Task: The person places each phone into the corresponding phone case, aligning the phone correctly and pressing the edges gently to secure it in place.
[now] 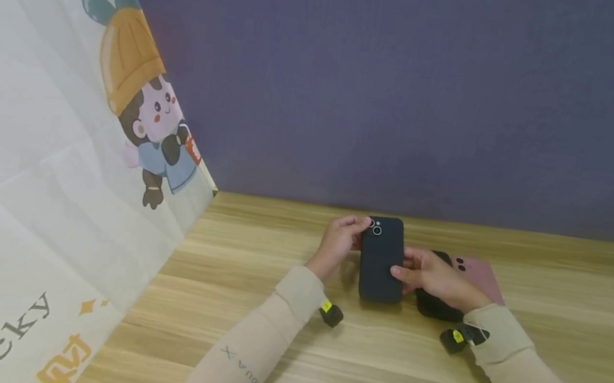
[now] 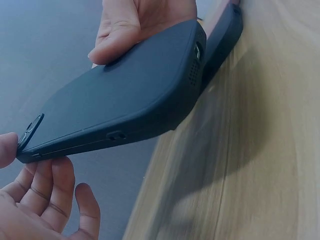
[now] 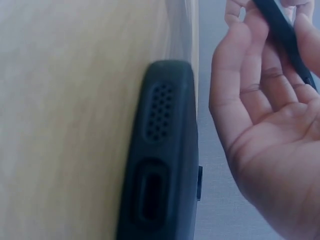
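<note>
A phone in a dark case (image 1: 381, 263) is held up above the table, its back with the camera rings facing me. At its upper left corner, my left hand (image 1: 338, 242) pinches it with the thumb by the camera. My right hand (image 1: 434, 277) grips its right edge, the thumb lying on the back. In the left wrist view, the bottom edge of the held phone (image 2: 125, 95) shows a port opening and speaker holes. Close to the right wrist camera is a second black-cased phone (image 3: 160, 150), partly behind my right hand in the head view.
A pink phone or case (image 1: 481, 278) lies beside the black one on the wood-grain table (image 1: 378, 364). A dark wall panel (image 1: 409, 89) rises at the table's back edge. A white printed cloth (image 1: 32, 154) hangs on the left.
</note>
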Tool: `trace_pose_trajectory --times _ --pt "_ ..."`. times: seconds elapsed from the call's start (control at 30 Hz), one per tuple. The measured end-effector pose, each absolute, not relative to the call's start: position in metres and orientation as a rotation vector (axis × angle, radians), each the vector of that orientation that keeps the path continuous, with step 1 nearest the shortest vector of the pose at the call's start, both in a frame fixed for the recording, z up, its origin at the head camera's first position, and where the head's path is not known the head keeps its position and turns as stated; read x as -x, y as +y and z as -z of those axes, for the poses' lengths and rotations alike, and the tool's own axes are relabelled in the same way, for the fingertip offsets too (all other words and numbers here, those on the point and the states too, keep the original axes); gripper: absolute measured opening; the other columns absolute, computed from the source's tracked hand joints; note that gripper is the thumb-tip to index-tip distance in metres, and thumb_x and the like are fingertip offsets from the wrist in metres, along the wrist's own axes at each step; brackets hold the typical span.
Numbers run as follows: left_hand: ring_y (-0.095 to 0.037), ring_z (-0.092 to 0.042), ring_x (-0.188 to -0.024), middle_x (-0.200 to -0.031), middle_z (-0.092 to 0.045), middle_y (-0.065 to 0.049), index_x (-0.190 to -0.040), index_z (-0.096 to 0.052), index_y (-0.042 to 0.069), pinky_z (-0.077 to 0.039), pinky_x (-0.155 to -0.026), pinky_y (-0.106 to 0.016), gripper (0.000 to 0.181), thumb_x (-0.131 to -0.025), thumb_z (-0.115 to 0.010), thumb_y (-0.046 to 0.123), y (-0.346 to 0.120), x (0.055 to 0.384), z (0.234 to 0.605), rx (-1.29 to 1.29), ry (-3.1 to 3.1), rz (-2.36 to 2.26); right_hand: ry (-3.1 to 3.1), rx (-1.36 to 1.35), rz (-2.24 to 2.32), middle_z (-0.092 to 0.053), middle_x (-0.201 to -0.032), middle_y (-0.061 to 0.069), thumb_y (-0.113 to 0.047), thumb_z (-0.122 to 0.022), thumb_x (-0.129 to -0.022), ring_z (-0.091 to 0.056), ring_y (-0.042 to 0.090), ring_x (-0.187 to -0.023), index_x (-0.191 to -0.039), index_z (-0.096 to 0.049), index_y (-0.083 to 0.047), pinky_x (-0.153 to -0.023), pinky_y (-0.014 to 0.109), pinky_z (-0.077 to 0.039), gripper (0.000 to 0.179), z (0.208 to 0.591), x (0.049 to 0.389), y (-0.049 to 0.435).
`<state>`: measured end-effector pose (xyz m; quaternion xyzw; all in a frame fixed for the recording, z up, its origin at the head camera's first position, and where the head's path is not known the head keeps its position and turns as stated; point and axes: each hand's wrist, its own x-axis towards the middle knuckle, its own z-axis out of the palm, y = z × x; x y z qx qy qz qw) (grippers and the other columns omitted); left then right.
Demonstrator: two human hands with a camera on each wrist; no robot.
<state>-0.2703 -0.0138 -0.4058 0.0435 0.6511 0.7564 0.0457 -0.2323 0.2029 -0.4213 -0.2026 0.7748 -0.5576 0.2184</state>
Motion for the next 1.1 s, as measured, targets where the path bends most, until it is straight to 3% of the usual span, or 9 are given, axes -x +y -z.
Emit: trace_pose_trajectory --times 0.23,0.37,0.53,0.73,0.87,1.1 --pt "-0.008 -0.055 -0.058 -0.065 -0.06 0.005 -0.079 -0.065 0.011 -0.051 -0.06 -0.024 0.021 -0.098 -0.068 0.018 -0.012 0.271 0.405 -0.069 1.949 -2.322 2.159 0.571 1.532 -0.067 -0.129 0.019 -0.029 -0.06 -0.105 -0.07 0.016 -0.103 -0.155 -0.035 0.002 -0.084 0.04 -0.061 0.063 0.42 0.233 0.205" --pt "-0.008 -0.055 -0.058 -0.065 -0.061 0.005 -0.092 -0.071 0.006 -0.05 -0.059 -0.024 0.016 -0.099 -0.067 0.02 -0.013 0.269 0.406 -0.023 1.931 -2.323 2.186 0.579 1.533 -0.07 -0.119 0.015 -0.03 -0.058 -0.106 -0.07 0.017 -0.094 -0.152 -0.039 0.003 -0.08 0.042 -0.061 0.06 0.419 0.232 0.202" --pt "-0.009 -0.054 -0.056 -0.063 -0.059 0.005 -0.098 -0.072 0.002 -0.049 -0.056 -0.023 0.026 -0.101 -0.065 0.027 -0.014 0.268 0.405 -0.015 1.952 -2.326 2.227 0.534 1.569 -0.072 -0.113 0.013 -0.032 -0.056 -0.106 -0.069 0.018 -0.084 -0.147 -0.042 0.006 -0.074 0.043 -0.059 0.057 0.413 0.23 0.198" --pt "-0.011 -0.055 -0.059 -0.069 -0.058 0.004 -0.106 -0.07 0.0 -0.05 -0.057 -0.023 0.028 -0.102 -0.062 0.026 -0.015 0.267 0.405 -0.048 1.977 -2.297 2.199 0.513 1.682 -0.072 -0.12 0.012 -0.028 -0.055 -0.107 -0.073 0.014 -0.096 -0.146 -0.043 0.008 -0.077 0.036 -0.06 0.055 0.413 0.231 0.195" --pt "-0.012 -0.056 -0.063 -0.074 -0.059 0.004 -0.114 -0.069 -0.003 -0.051 -0.061 -0.024 0.03 -0.101 -0.062 0.023 -0.014 0.264 0.406 -0.093 2.005 -2.231 2.2 0.501 1.76 -0.073 -0.115 0.006 -0.026 -0.053 -0.108 -0.073 0.011 -0.094 -0.147 -0.042 0.01 -0.075 0.034 -0.06 0.054 0.416 0.232 0.194" --pt "-0.011 -0.059 -0.065 -0.077 -0.062 0.003 -0.101 -0.069 0.003 -0.053 -0.065 -0.027 0.022 -0.101 -0.064 0.024 -0.012 0.263 0.404 -0.185 2.043 -2.08 2.243 0.441 1.836 -0.074 -0.113 0.009 -0.023 -0.051 -0.109 -0.073 0.007 -0.094 -0.148 -0.04 0.012 -0.078 0.032 -0.06 0.054 0.409 0.233 0.195"
